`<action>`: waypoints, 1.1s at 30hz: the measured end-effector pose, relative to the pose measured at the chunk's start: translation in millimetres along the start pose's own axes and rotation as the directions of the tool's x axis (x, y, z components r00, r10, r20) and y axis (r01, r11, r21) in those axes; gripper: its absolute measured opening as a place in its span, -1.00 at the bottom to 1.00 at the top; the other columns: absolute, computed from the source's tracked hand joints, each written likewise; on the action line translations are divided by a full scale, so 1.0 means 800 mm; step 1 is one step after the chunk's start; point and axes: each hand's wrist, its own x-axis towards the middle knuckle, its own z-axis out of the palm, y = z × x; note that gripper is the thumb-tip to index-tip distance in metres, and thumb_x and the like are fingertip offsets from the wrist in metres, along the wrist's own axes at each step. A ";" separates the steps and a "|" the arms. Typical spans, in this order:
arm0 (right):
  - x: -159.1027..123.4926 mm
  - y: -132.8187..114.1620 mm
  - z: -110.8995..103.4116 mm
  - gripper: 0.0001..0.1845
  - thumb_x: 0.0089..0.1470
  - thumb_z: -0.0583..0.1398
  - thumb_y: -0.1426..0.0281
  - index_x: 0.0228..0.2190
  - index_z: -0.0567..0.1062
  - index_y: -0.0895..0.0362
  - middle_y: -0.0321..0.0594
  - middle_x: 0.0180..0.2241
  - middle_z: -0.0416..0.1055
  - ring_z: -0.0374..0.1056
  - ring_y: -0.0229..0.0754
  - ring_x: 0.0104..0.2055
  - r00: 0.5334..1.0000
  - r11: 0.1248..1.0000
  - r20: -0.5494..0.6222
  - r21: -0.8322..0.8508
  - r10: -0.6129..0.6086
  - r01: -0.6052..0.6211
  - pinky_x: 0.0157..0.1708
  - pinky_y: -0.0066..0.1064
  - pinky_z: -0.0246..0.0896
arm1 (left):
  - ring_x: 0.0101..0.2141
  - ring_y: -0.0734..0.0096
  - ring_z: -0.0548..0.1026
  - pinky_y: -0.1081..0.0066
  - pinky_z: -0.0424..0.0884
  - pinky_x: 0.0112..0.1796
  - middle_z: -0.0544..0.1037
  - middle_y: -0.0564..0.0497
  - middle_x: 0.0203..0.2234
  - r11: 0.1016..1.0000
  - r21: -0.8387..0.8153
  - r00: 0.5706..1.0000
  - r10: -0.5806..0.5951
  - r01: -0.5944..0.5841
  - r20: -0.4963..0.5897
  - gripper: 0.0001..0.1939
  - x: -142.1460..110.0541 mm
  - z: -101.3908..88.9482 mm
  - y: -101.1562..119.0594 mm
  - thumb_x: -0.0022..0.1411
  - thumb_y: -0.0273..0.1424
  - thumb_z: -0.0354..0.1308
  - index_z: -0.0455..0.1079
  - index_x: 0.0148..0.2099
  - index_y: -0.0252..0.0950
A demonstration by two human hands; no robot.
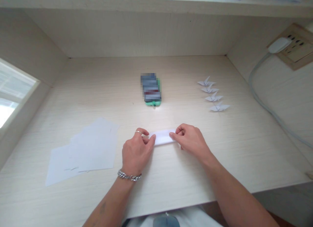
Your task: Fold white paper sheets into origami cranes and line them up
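A narrow folded strip of white paper (162, 137) lies just above the desk's front part, level across my view. My left hand (137, 152), with a ring and a chain bracelet, pinches its left end between thumb and fingers. At the right end, my right hand (190, 139) grips the paper the same way, thumb on top and fingers curled. The fingertips under the paper are partly hidden. Several folded white paper cranes (214, 97) stand in a column at the back right.
Loose white paper sheets (93, 148) overlap on the left of the desk (176, 181). A phone in a green case (153, 103) lies behind my hands, its screen blurred. On the right wall, a white charger (280, 45) with a grey cable (256, 93) hangs from a socket. A shelf (146, 3) spans overhead.
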 end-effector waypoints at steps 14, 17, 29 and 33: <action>0.002 0.002 0.003 -0.77 -0.05 0.23 0.18 -0.51 0.49 0.09 -0.28 -0.59 0.46 0.34 -0.24 -0.52 1.000 1.000 -0.025 -0.012 0.005 -0.005 -0.48 -0.46 0.09 | -0.45 0.25 0.55 0.37 0.32 -0.40 0.60 0.09 -0.52 0.988 0.139 0.996 0.078 -0.073 -0.034 -0.72 0.000 0.005 -0.002 0.23 -0.14 0.01 0.49 -0.22 -0.10; 0.002 0.001 0.002 -0.77 -0.05 0.24 0.18 -0.49 0.49 0.09 -0.28 -0.61 0.45 0.35 -0.25 -0.53 1.000 1.000 -0.010 -0.001 0.002 -0.002 -0.49 -0.46 0.09 | -0.44 0.22 0.55 0.36 0.32 -0.40 0.61 0.08 -0.51 0.983 0.167 0.996 0.085 -0.078 -0.036 -0.71 0.000 0.005 -0.003 0.23 -0.14 0.00 0.49 -0.21 -0.11; 0.003 -0.001 0.000 -0.79 -0.05 0.24 0.20 -0.50 0.50 0.10 -0.28 -0.60 0.46 0.35 -0.26 -0.55 1.000 1.000 0.016 0.026 0.016 -0.016 -0.51 -0.47 0.11 | -0.42 0.20 0.56 0.35 0.33 -0.39 0.61 0.07 -0.50 0.982 0.177 0.997 0.074 -0.070 -0.020 -0.70 0.000 0.004 -0.002 0.23 -0.13 -0.01 0.50 -0.21 -0.11; 0.003 -0.001 0.000 -0.79 -0.06 0.24 0.20 -0.50 0.49 0.09 -0.29 -0.62 0.46 0.35 -0.25 -0.55 1.000 0.999 0.014 0.029 0.021 -0.022 -0.51 -0.47 0.10 | -0.43 0.21 0.56 0.34 0.33 -0.39 0.61 0.07 -0.51 0.980 0.185 0.997 0.079 -0.074 -0.021 -0.70 0.001 0.005 -0.001 0.23 -0.14 0.00 0.50 -0.21 -0.11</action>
